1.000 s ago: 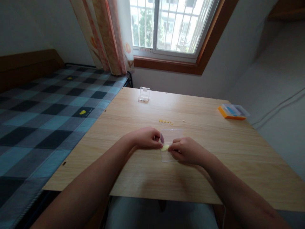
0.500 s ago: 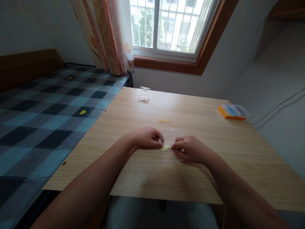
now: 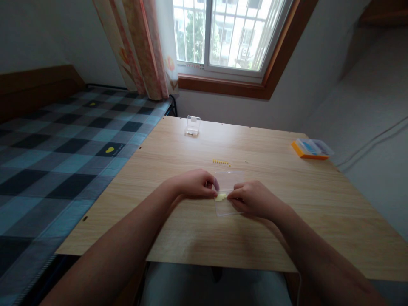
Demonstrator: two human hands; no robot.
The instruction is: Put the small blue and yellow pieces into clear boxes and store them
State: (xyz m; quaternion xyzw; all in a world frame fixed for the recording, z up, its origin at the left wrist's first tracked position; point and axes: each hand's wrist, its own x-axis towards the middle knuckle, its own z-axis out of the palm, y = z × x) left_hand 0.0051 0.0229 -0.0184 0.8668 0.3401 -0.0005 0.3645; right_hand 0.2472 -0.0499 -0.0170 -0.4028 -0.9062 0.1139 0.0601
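Observation:
A clear, flat square plastic board [image 3: 228, 208] lies on the wooden table between my hands. Pale yellow small pieces [image 3: 220, 197] form a stepped patch near its left edge. My left hand [image 3: 204, 183] is closed at that edge, thumb and finger curled beside the patch; I cannot make out whether the fingertips grip the board or a piece. From the right, my right hand [image 3: 250, 196] has its fingertips pinched together at the right end of the patch. Whatever those fingers hold is too small to name.
Beyond the board sits a row of small darker yellow pieces [image 3: 221, 162], with tiny pale bits [image 3: 246, 161] to its right. A clear hinged box [image 3: 193, 126] stands lid-up at the back of the table [image 3: 270, 144]. An orange-based case [image 3: 310, 149] lies far right.
My right hand's fingers have drawn closer together and shifted slightly left against the yellow patch. My left hand stays in the same place.

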